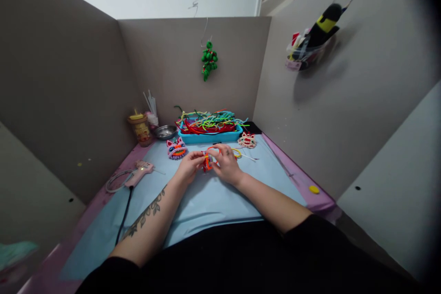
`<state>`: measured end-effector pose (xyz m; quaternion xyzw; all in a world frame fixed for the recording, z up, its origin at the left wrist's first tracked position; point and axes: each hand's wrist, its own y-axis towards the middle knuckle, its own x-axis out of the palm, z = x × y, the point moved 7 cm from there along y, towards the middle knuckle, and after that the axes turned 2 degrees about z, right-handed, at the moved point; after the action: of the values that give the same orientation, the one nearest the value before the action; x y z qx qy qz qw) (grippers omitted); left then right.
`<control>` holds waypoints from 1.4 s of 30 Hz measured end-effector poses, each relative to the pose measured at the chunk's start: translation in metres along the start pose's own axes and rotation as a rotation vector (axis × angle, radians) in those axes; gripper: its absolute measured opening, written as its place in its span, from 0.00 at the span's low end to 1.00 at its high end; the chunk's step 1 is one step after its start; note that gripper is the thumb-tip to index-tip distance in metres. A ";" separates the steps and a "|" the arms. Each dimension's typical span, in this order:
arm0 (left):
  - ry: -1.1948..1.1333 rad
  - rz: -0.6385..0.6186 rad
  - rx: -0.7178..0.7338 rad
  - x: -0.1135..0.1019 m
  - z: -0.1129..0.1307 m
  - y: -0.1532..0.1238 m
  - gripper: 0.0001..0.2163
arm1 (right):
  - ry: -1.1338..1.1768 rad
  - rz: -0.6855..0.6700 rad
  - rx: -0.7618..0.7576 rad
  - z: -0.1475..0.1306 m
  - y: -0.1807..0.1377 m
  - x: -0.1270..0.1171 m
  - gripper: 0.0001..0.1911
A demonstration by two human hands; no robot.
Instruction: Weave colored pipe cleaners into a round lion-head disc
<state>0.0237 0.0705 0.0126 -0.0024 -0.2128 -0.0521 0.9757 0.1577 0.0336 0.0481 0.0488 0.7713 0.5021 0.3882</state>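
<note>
Black cloth of the wearer's top (234, 262) spreads across the bottom of the view, closest to the camera, and two bare forearms reach out from its sleeves over the bench (315, 200). Both hands meet near the middle, above a pale blue sheet (227, 200) laid over the bench's pink covering. Between them is a small red-and-orange piece (207, 162), its finer details too small to make out. Left hand (191, 166): closed, with thumb and fingertips pinching the piece from its left side. Right hand (228, 164): fingers curved at the piece's right side, beside an orange strand (212, 148) that arches over the top (whether those fingers grip or merely steady, I cannot tell).

Just beyond the hands stands a blue tray (210, 138), heaped with fuzzy strips (213, 121) in red, green, teal and other colours, several spilling past the rim. Near the tray's left end sits a lilac animal-head figure (177, 150); near its right end, a cream-and-red one (247, 141). Farther left are a metal bowl (165, 132) and a cup (141, 131) with a yellow lid. A pink glue gun (139, 173) lies on the left side, well apart from the hands, and a green ornament (209, 60) hangs against the back panel (165, 64).
</note>
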 end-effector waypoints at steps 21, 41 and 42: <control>-0.127 -0.068 -0.180 0.001 -0.013 0.002 0.09 | -0.184 -0.105 -0.378 -0.032 -0.003 0.016 0.09; -0.319 0.312 -0.207 -0.036 -0.001 0.011 0.05 | 0.019 -0.209 -0.419 -0.024 -0.006 0.017 0.11; -0.338 0.339 -0.181 -0.039 0.002 0.012 0.06 | 0.033 -0.220 -0.419 -0.024 -0.006 0.016 0.11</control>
<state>-0.0116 0.0865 -0.0017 -0.1342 -0.3639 0.0944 0.9169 0.1328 0.0208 0.0392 -0.1255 0.6570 0.6066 0.4297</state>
